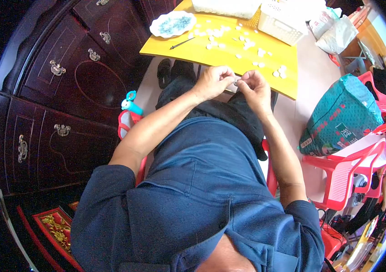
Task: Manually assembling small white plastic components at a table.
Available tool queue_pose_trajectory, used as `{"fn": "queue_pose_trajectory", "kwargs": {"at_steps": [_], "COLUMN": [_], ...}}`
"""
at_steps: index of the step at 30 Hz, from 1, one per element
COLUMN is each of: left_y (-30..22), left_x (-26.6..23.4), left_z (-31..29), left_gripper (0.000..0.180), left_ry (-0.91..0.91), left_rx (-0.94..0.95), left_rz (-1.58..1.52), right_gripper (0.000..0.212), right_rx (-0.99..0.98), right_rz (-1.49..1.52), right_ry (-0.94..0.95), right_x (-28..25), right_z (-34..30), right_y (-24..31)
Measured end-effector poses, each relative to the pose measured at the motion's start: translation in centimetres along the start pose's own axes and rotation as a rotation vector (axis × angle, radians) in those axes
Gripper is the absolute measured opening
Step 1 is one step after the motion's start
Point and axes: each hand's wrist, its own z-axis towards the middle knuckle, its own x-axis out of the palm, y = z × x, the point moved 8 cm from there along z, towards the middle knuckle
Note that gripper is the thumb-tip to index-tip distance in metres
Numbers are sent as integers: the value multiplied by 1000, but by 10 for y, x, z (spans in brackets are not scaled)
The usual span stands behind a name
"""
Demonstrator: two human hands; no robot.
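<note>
My left hand (215,82) and my right hand (257,92) meet just off the near edge of a yellow table (193,53). Fingertips of both are pinched together around something tiny between them, too small to make out. Beyond the hands, several small white roundish pieces (282,71) lie scattered over the tabletop. A dark, slim pen-like tool (182,43) rests near the table's left side. Behind it stands a white scalloped plate (156,27) covered with small blue-green bits.
Two white baskets (278,28) stand at the table's far side. To the right, a teal woven sack (342,118) sits on a red-and-white plastic chair (338,177). Dark wooden cabinets (75,109) line the left, and a turquoise bottle (131,106) stands beside me.
</note>
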Motion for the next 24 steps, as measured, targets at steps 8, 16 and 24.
{"fn": "queue_pose_trajectory", "kwargs": {"at_steps": [8,16,24], "left_y": [0,19,-23], "left_x": [5,5,52], "left_z": [2,31,91], "left_gripper": [15,23,21], "left_ry": [85,14,22], "left_rx": [-140,-40,146], "left_rz": [-241,-71,477], "right_gripper": [13,20,24], "right_rx": [14,110,71], "right_rz": [40,237,336], "right_ry": [20,-99,-323], "right_x": [-3,-30,-73], "right_z": [2,2,3], "right_y": [-5,1,-4]}}
